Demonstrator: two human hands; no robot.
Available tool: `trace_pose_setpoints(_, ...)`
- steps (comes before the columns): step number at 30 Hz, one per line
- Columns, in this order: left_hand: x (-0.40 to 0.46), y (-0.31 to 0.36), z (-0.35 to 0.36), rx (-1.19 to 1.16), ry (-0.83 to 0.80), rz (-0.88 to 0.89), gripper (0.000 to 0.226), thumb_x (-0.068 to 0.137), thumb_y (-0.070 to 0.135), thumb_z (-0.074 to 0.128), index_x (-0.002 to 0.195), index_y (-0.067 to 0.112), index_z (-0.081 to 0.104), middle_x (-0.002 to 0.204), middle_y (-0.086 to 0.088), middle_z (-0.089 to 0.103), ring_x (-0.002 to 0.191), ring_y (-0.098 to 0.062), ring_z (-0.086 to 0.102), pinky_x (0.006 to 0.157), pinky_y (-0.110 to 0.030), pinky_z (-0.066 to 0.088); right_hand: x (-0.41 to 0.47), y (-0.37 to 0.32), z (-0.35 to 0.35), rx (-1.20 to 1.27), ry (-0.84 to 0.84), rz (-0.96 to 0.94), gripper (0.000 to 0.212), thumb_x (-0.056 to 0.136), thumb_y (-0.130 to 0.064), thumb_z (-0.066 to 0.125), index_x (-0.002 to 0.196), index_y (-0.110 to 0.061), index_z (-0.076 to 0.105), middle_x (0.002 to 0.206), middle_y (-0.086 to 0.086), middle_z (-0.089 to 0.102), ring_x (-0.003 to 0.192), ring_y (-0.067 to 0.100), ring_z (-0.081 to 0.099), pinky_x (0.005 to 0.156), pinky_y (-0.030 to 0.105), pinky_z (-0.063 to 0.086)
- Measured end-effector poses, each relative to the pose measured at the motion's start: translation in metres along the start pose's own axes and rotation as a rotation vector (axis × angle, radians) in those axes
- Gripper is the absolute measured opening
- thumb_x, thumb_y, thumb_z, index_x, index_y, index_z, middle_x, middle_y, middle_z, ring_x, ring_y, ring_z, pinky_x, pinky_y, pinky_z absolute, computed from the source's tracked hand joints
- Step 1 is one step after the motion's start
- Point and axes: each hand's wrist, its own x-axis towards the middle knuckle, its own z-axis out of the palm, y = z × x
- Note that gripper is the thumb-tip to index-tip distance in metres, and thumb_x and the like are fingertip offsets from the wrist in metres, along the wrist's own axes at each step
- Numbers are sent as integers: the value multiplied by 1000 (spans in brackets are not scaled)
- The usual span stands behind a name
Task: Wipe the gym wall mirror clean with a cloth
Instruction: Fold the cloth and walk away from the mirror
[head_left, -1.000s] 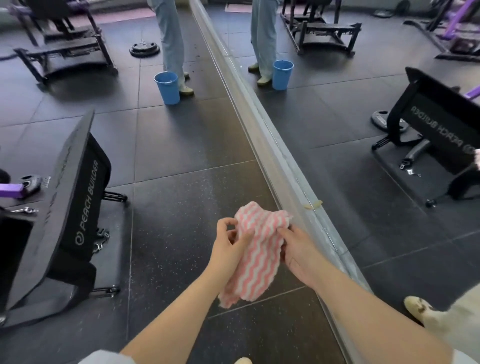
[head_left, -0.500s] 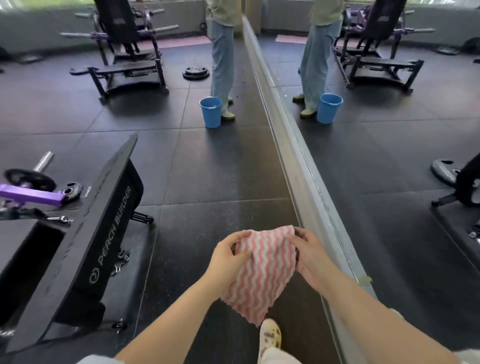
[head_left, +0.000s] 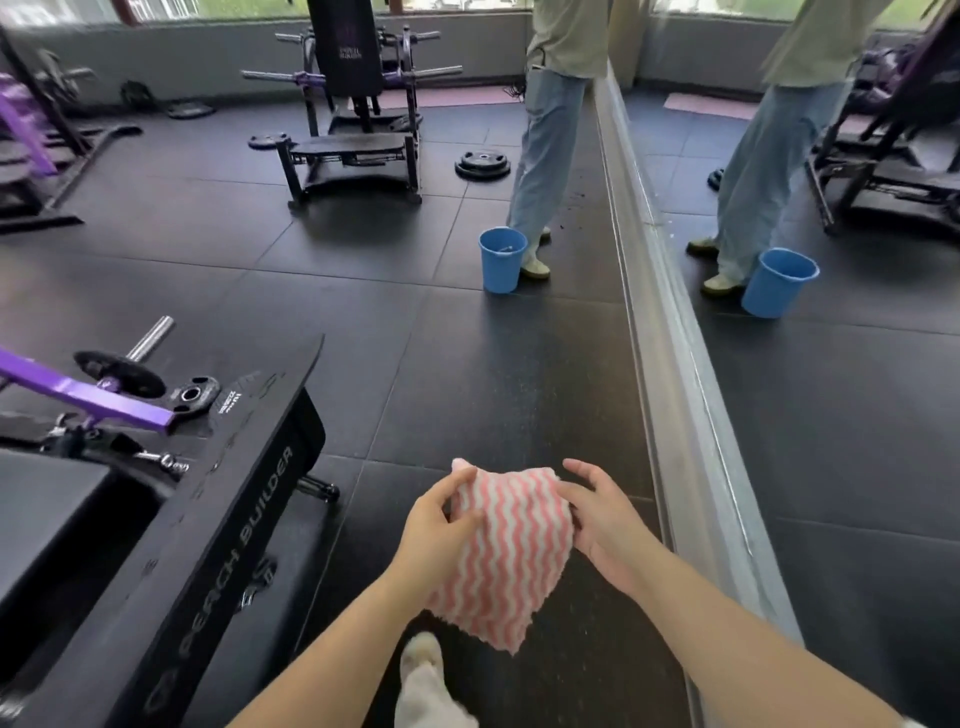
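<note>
While gripped at its top edge, cloth between both hands: left hand, right hand.

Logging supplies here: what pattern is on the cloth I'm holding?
The cloth has pink and white wavy stripes, clearest in the head view.

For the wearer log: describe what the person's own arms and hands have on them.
Both forearms are bare up to the bottom edge of the frame. The left hand and the right hand wear no gloves, and no rings, watch or bracelet show. A sliver of pale fabric, probably a short sleeve's edge, shows at the right arm in the bottom right corner. No markings are visible.
</note>
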Motion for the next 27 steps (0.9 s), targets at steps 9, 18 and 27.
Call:
trace_pose_setpoints(9,203,77,-96,-9,-54,67,44,95,7,51,133,30,52,125,11,54,109,-5,52,99,-29,44,150,-118,93,-42,-80,-14,29,96,-26,57,124,-31,47,123,0,59,103,21,65,81,40,57)
trace_pose_setpoints(18,361,127,-147,-8,-132,53,49,95,6,53,133,34,44,144,6,40,130,-16,41,104,-36,39,280,-206,143,-150,70,-72,25,100,-23,49,125,-24,53,117,-2,62,101,16,64,84,38,56)
trace_pose_setpoints(27,560,180,-156,-15,-90,-27,51,96,14,53,142,29,36,142,4,45,126,-17,46,101,-38,42,466,-310,150,-236,101,-76,30,101,-26,46,131,-27,50,123,-1,57,106,18,60,88,42,54)
